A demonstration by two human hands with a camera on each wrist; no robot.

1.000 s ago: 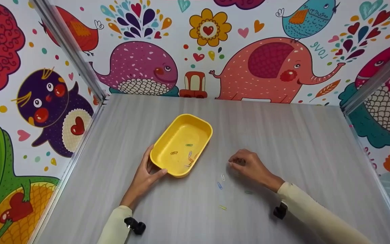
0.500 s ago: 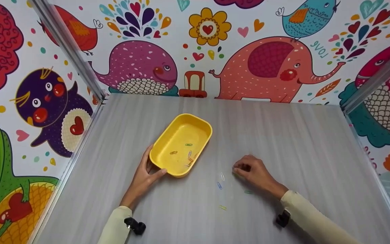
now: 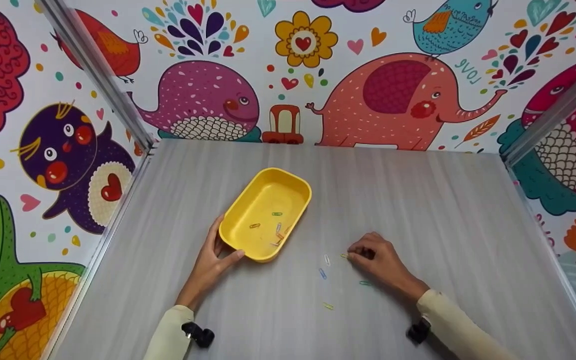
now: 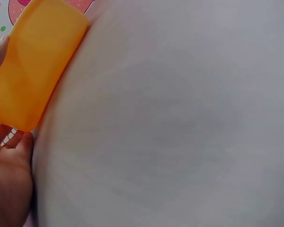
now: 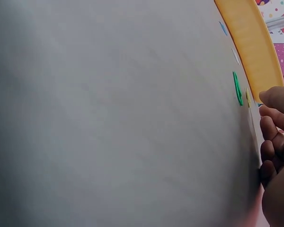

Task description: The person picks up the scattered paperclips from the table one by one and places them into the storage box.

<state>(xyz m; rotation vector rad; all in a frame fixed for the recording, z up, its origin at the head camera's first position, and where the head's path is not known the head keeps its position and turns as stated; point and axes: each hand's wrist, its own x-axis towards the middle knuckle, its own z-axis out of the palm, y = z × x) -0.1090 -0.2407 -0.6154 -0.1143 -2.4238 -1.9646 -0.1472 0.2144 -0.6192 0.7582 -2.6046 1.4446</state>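
Observation:
A yellow plastic tray (image 3: 292, 176) stands on the table, holding several coloured paper clips. My left hand (image 3: 213, 265) grips its near left corner, thumb at the near end and fingers along the left side. My right hand (image 3: 378, 257) is low over the table right of the tray, its fingers curled. At its thumb and index tips shows a yellow paper clip (image 3: 344, 255); the frames do not show whether they pinch it. On the table close by are a white paper clip (image 3: 327, 260), a blue one (image 3: 323, 273), a green one (image 5: 237, 89) and a second yellow one (image 3: 328, 306).
The grey wood-grain table (image 3: 418, 200) is enclosed by walls printed with cartoon animals, such as an elephant (image 3: 393, 105). Metal strips (image 3: 100, 80) run along the wall corners. A small black camera sits on each wrist.
My right hand has moved a little right and toward me, and the yellow paper clip at its fingertips has come into view. The left hand and tray have stayed in place.

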